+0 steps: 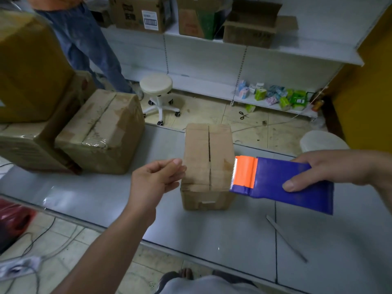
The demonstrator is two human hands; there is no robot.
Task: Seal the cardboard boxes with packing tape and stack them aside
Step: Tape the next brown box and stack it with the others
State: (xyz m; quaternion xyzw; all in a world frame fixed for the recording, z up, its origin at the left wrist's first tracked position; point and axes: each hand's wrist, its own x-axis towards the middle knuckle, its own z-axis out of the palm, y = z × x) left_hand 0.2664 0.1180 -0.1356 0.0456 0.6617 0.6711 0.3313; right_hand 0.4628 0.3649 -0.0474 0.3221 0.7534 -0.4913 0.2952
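Grey tabletop [212, 240]; right hand [339, 168] round tape dispenser [275, 179]; left hand [157, 177] curled

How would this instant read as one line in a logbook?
small box: seam gap showing | right hand: grips tape dispenser at box's right edge | left hand: curled by left edge, hold unclear

Cut off by the top edge above the jeans: standing person [84, 43]. Sliced by the left edge and blurred: big yellow carton [27, 66], red object [12, 221]. Hidden under the blue tape dispenser [282, 183] gripped by the right hand [331, 170]: any roll. Unclear whether anything pinched in the curled left hand [157, 177]. Too small to read: coloured packets [275, 95].
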